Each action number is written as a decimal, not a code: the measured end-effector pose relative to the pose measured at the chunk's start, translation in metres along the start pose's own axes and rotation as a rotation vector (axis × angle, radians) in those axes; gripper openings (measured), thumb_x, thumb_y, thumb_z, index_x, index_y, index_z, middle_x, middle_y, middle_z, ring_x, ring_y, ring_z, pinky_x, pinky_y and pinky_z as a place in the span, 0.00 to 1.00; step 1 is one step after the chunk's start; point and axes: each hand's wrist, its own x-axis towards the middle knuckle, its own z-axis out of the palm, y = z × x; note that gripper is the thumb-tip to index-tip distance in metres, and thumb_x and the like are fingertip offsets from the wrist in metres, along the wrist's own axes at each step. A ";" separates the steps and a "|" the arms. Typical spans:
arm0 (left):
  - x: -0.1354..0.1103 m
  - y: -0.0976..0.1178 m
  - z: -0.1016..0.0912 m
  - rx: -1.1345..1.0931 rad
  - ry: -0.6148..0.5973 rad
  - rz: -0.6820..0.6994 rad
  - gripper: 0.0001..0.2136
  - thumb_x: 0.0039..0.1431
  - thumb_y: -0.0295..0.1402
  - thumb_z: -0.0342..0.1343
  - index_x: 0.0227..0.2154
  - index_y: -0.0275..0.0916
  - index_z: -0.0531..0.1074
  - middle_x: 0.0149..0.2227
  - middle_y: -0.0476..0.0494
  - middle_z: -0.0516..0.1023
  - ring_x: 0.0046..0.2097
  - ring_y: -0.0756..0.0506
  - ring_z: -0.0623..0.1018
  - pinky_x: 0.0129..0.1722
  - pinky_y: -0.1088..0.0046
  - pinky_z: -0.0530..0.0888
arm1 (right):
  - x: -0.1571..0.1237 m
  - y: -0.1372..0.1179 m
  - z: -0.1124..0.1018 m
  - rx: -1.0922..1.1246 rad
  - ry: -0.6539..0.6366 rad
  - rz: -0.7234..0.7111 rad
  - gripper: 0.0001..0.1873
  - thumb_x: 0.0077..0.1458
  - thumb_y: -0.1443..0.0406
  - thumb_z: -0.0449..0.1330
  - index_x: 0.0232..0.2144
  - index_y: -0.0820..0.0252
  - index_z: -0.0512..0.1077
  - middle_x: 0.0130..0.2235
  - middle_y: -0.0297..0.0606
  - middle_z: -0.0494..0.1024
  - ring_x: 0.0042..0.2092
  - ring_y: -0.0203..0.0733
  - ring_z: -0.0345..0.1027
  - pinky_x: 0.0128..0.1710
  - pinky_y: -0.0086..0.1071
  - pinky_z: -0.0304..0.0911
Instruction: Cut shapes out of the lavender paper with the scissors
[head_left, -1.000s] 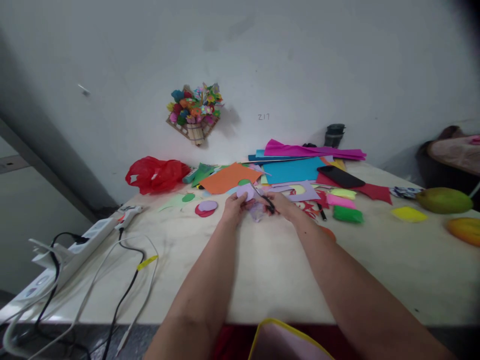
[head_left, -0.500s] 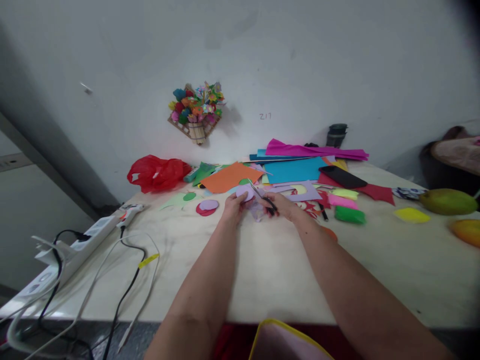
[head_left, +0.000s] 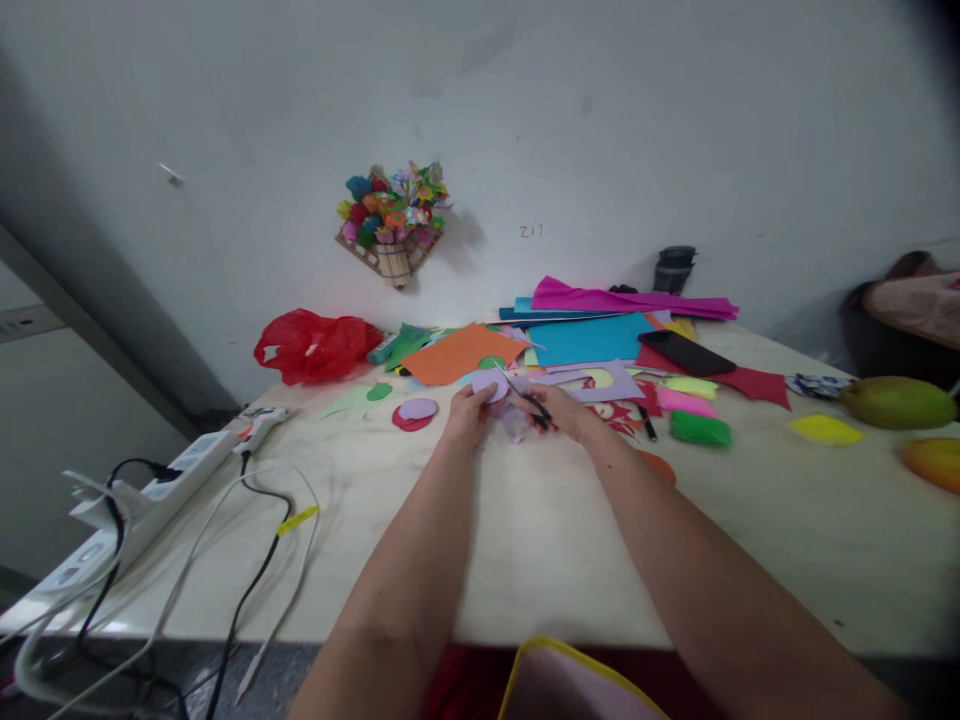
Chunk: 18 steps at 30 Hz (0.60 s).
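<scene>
My left hand (head_left: pixel 466 415) pinches a lilac paper piece (head_left: pixel 491 384) above the middle of the pale table (head_left: pixel 540 520). Just to its right, my right hand (head_left: pixel 564 410) is closed around black-handled scissors (head_left: pixel 525 398), whose blades point up and left into the lilac paper. A trimmed strip of the same paper hangs below between both hands. Near my left hand lie a lilac disc on a red disc (head_left: pixel 414 413) and an orange sheet (head_left: pixel 463 354).
Coloured sheets (head_left: pixel 592 335) pile at the back, with a black phone (head_left: pixel 684 353), a green lump (head_left: pixel 697 430), a red plastic bag (head_left: pixel 313 345) and mangoes (head_left: pixel 896 402) at right. A power strip (head_left: pixel 150 490) with cables sits at left. A paper-flower craft (head_left: pixel 394 220) hangs on the wall.
Almost nothing has moved; the hands stay together over the lilac paper and the scissor blades shift only slightly.
</scene>
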 end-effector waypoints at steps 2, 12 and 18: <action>0.000 0.000 0.000 0.001 0.004 0.001 0.06 0.50 0.19 0.67 0.33 0.29 0.78 0.32 0.40 0.83 0.34 0.48 0.82 0.38 0.75 0.80 | -0.002 -0.002 0.000 0.008 0.002 -0.004 0.16 0.51 0.58 0.69 0.26 0.58 0.67 0.17 0.28 0.69 0.16 0.30 0.59 0.13 0.23 0.49; 0.006 -0.004 -0.003 0.009 0.032 0.001 0.10 0.48 0.20 0.68 0.34 0.29 0.78 0.37 0.37 0.84 0.42 0.41 0.84 0.46 0.67 0.80 | 0.002 0.000 0.001 0.024 -0.001 -0.010 0.15 0.52 0.57 0.66 0.25 0.58 0.66 0.16 0.27 0.66 0.16 0.30 0.57 0.14 0.24 0.48; 0.005 -0.003 -0.004 -0.025 0.024 -0.005 0.10 0.47 0.20 0.69 0.34 0.29 0.78 0.36 0.36 0.84 0.42 0.41 0.84 0.48 0.66 0.80 | 0.003 0.002 0.000 0.062 -0.007 -0.041 0.16 0.47 0.56 0.68 0.23 0.58 0.67 0.15 0.27 0.66 0.16 0.30 0.56 0.15 0.25 0.50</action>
